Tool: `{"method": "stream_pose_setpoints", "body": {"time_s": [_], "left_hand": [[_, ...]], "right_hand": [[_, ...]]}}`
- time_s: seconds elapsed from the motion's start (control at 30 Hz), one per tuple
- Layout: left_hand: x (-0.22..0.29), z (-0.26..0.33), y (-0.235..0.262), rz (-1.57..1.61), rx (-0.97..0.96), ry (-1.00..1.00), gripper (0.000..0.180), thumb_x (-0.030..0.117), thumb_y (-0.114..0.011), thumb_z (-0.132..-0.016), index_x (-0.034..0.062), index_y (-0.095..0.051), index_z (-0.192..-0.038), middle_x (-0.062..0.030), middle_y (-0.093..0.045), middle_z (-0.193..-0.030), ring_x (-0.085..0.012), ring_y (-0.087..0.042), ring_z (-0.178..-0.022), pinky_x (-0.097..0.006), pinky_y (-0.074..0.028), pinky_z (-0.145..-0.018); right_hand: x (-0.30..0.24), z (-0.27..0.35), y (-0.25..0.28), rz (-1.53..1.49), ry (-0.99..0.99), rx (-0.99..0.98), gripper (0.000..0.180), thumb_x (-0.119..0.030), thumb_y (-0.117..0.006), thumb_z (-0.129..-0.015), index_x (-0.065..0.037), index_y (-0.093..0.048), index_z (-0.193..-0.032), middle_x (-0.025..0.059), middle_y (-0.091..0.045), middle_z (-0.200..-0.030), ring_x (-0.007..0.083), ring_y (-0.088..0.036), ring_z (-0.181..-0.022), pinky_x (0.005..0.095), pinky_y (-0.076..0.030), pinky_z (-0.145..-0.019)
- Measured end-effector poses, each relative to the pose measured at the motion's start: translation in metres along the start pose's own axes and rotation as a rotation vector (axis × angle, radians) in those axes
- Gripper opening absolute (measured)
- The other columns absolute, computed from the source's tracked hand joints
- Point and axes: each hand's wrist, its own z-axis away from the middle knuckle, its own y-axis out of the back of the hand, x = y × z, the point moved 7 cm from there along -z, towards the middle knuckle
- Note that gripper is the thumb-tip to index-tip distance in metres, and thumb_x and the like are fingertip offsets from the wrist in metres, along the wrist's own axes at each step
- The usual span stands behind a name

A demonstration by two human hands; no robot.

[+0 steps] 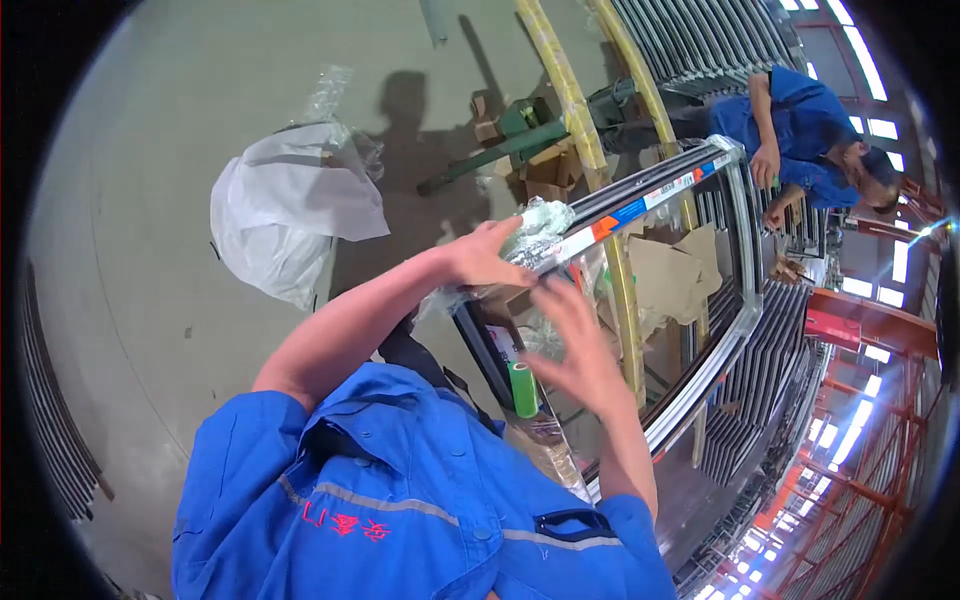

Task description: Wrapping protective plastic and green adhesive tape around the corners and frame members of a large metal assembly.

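My left grip (pixel 490 257) lies at the crumpled clear plastic wrap (pixel 543 222) bunched around the near corner of the large dark metal rectangular frame (pixel 650 181); I cannot tell whether it pinches the film. My right grip (pixel 582 350), slightly blurred, is wide, fingers spread, just beside that corner and near the upright green cylindrical roll (pixel 523 390). The frame rests across long yellow-wrapped beams (pixel 567 85), and a co-worker in blue (pixel 805 120) is at its far end.
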Motion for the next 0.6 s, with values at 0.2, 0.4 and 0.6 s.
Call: {"method": "stream_pose_setpoints", "body": {"time_s": [0.2, 0.4, 0.6], "left_hand": [[0.016, 0.016, 0.010, -0.021, -0.029, 0.023, 0.115, 0.060, -0.075, -0.071, 0.0072, -0.017, -0.156, -0.0273, -0.027, -0.154, -0.0356, -0.027, -0.144, -0.043, -0.025, -0.117], [0.013, 0.013, 0.003, 0.102, -0.033, -0.012, 0.115, 0.058, -0.078, -0.071, 0.0103, -0.018, -0.156, -0.0261, -0.035, -0.150, -0.0331, -0.035, -0.141, -0.040, -0.028, -0.116], [0.010, 0.016, 0.004, 0.200, -0.024, -0.024, 0.118, 0.055, -0.081, -0.066, 0.0072, -0.020, -0.155, -0.0249, -0.039, -0.149, -0.0337, -0.037, -0.140, -0.040, -0.028, -0.116]], "right_hand": [[-0.037, 0.061, -0.028, 0.056, 0.029, -0.401, 0.096, -0.015, -0.086, -0.063, -0.008, -0.038, -0.146, 0.0182, -0.036, -0.151, 0.0367, -0.042, -0.134, 0.0425, -0.037, -0.110], [-0.036, 0.072, -0.043, 0.243, 0.105, -0.300, 0.091, -0.010, -0.084, -0.059, -0.007, -0.043, -0.140, 0.0168, -0.048, -0.134, 0.0363, -0.050, -0.121, 0.0437, -0.041, -0.103], [-0.053, 0.049, -0.013, 0.188, 0.090, -0.066, 0.081, -0.019, -0.084, -0.058, -0.006, -0.048, -0.130, 0.0175, -0.051, -0.124, 0.0377, -0.052, -0.113, 0.0435, -0.042, -0.099]]}}
